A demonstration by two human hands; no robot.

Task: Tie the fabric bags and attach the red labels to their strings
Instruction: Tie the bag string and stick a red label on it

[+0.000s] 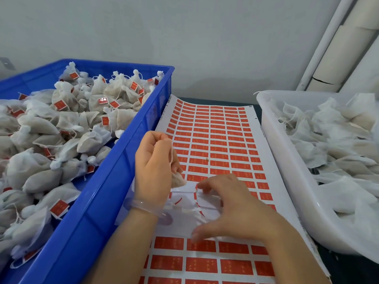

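Head view: the left hand [152, 167], over the left edge of the label sheet [215, 140], curls round a fabric bag [178, 179]. Most of the bag is hidden behind the palm, and its string [171, 152] runs up to the fingers. The right hand [227, 206] arches over the sheet's peeled patch, blurred. Whether its fingertips pinch the red label [196, 186] cannot be told. A blue crate [114, 171] of labelled bags stands left of the sheet and a white tub [276, 144] of untied bags stands right, both cut off by the frame edges.

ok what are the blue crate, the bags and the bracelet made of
Blue crate: likely moulded plastic, smooth, faint sheen. Bags: thin white fabric, matt, crumpled, filling showing through. Bracelet: pale, translucent, glossy; stone, glass or plastic, cannot tell.
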